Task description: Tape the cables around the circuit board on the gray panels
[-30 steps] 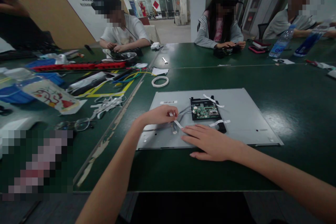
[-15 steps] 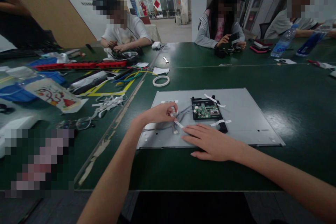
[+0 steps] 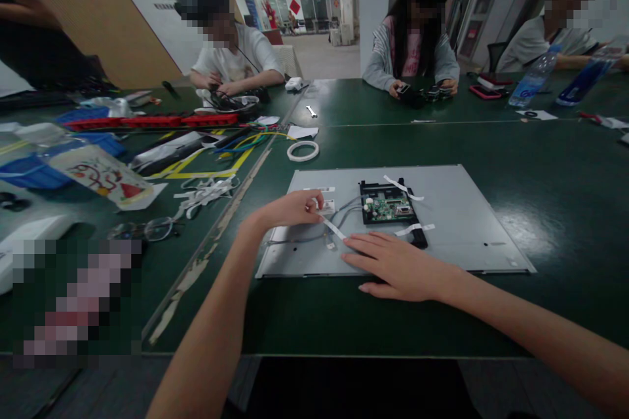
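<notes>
A grey metal panel (image 3: pixel 466 222) lies flat on the green table. On it sits a black frame with a green circuit board (image 3: pixel 389 207), with grey wires (image 3: pixel 346 211) running left from it. My left hand (image 3: pixel 289 208) pinches the upper end of a white tape strip (image 3: pixel 334 229) next to the wires. My right hand (image 3: pixel 400 267) lies flat with fingers stretched out on the panel's near edge, its fingertips by the strip's lower end. More white tape strips (image 3: pixel 403 188) cross the board's frame.
A tape roll (image 3: pixel 303 150) lies beyond the panel. Glasses (image 3: pixel 142 230), white scraps (image 3: pixel 204 193), coloured cables (image 3: pixel 246 142), a red strip (image 3: pixel 147 122) and blue bins (image 3: pixel 34 173) crowd the left. Three other people work at the far side. Water bottles (image 3: pixel 533 82) stand far right.
My left hand has drawn the tape end a little left and away, so the strip now runs longer. The right hand has stayed put. The person opposite lowered a phone.
</notes>
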Action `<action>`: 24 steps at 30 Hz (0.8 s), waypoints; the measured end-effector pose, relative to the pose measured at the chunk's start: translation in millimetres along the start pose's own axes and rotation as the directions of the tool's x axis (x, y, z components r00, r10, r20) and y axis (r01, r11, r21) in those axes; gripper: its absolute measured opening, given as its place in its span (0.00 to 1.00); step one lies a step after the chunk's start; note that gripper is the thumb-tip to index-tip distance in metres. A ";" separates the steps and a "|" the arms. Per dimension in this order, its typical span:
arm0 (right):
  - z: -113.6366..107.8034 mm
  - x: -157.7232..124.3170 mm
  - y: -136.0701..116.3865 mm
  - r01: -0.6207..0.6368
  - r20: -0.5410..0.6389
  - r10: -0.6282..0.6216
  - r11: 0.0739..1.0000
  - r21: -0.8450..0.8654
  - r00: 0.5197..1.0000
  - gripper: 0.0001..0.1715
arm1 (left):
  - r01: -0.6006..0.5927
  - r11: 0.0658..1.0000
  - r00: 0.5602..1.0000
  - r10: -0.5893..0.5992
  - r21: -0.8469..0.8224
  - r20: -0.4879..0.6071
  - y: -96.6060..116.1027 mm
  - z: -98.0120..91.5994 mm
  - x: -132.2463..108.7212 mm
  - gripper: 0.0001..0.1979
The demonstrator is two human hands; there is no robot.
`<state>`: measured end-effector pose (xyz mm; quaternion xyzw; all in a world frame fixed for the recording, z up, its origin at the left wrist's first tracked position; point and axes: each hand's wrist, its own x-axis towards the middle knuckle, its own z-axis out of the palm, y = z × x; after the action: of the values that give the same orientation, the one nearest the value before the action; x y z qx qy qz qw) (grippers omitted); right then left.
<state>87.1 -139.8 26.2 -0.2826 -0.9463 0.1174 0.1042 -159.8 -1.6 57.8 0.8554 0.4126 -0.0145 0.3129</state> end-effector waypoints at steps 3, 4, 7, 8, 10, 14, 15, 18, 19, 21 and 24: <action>1.1 0.0 0.4 -0.001 0.002 0.001 1.000 0.004 1.000 0.31 | 0.038 0.999 0.999 -0.037 0.033 -0.011 0.3 -1.6 -1.2 0.14; 1.3 0.0 0.5 -0.001 0.002 0.001 1.000 0.005 1.000 0.31 | 0.048 0.998 0.999 -0.047 0.049 -0.014 -0.2 -2.1 -1.4 0.14; 0.8 -0.3 0.5 -0.004 0.006 0.004 1.000 0.004 1.000 0.31 | 0.082 0.992 0.996 -0.079 0.093 -0.045 -3.7 -3.2 -1.7 0.13; 0.5 -0.4 0.4 -0.005 0.009 0.005 1.000 0.003 1.000 0.31 | 0.094 0.991 0.994 -0.088 0.101 -0.059 -5.2 -3.4 -1.6 0.12; 0.0 -0.7 0.3 -0.007 0.012 0.007 1.000 0.004 1.000 0.31 | 0.110 0.988 0.992 -0.102 0.106 -0.079 -6.9 -3.6 -1.5 0.12; 0.1 -0.6 0.3 -0.007 0.009 0.007 1.000 0.014 1.000 0.31 | 0.067 0.991 0.993 -0.055 0.113 -0.105 -0.6 -3.6 -1.4 0.11; 0.2 -0.5 0.3 -0.007 0.009 0.007 1.000 0.012 1.000 0.31 | 0.035 0.994 0.994 -0.024 0.106 -0.105 2.8 -3.3 -1.3 0.10; 0.3 -0.1 0.3 -0.010 0.010 0.010 1.000 -0.001 1.000 0.31 | -0.066 0.996 0.997 0.069 0.060 -0.047 11.6 -0.9 -0.2 0.09; 0.3 -0.1 0.3 -0.010 0.010 0.010 1.000 -0.002 1.000 0.31 | -0.084 0.995 0.996 0.084 0.046 -0.015 13.0 0.3 0.4 0.09; 0.4 0.0 0.3 -0.009 0.010 0.009 1.000 0.000 1.000 0.31 | -0.086 0.996 0.995 0.085 0.027 0.046 13.0 3.2 2.0 0.09; 0.6 0.2 0.5 -0.012 0.019 0.012 1.000 -0.006 1.000 0.31 | -0.062 0.998 0.994 0.061 0.003 0.093 10.5 7.4 4.6 0.12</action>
<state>87.1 -139.4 25.6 -0.2873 -0.9459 0.1178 0.0938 -147.5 -7.3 56.1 0.8669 0.3711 -0.0459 0.3297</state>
